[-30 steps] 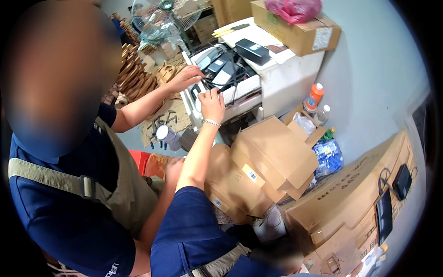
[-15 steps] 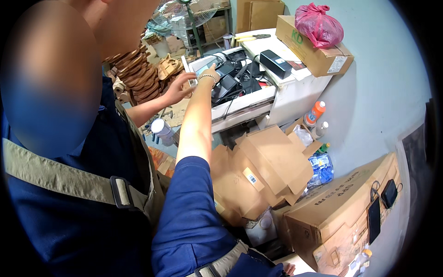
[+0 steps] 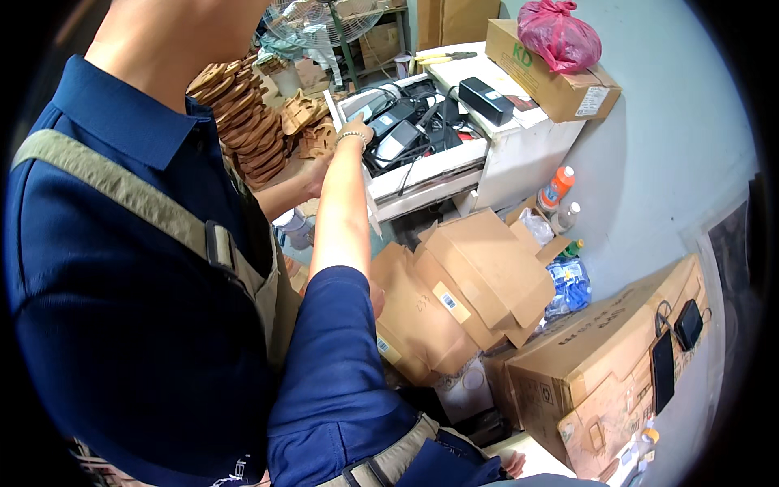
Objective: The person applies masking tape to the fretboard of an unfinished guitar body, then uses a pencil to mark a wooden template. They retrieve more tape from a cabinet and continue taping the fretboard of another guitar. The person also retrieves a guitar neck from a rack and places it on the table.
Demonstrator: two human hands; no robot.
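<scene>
My left hand [image 3: 355, 131], with a beaded bracelet at the wrist, reaches over the front edge of a white drawer [image 3: 434, 177], fingers stretched out and seemingly holding nothing. Cables and black power adapters [image 3: 398, 144] fill the drawer; the adapters lie just beyond my fingers. Only a few fingers of my right hand [image 3: 515, 464] show at the lower edge, beside a white surface; its grip is hidden. On the left stands a co-worker in a navy shirt [image 3: 146, 268]; one of their hands [image 3: 315, 177] is partly behind my left forearm.
A black box-shaped device [image 3: 485, 101] and yellow-handled pliers [image 3: 446, 58] lie on the white cabinet, beside a carton [image 3: 552, 81] bearing a pink bag [image 3: 560, 34]. Opened cardboard [image 3: 479, 268] lies below, near bottles [image 3: 557, 188]. A large carton [image 3: 584, 365] stands right; wooden pieces [image 3: 247, 122] are stacked left.
My left hand has drawn slightly back and left from the adapters toward the drawer's front edge. The co-worker's head and torso have shifted, and their hand has dropped away from the drawer.
</scene>
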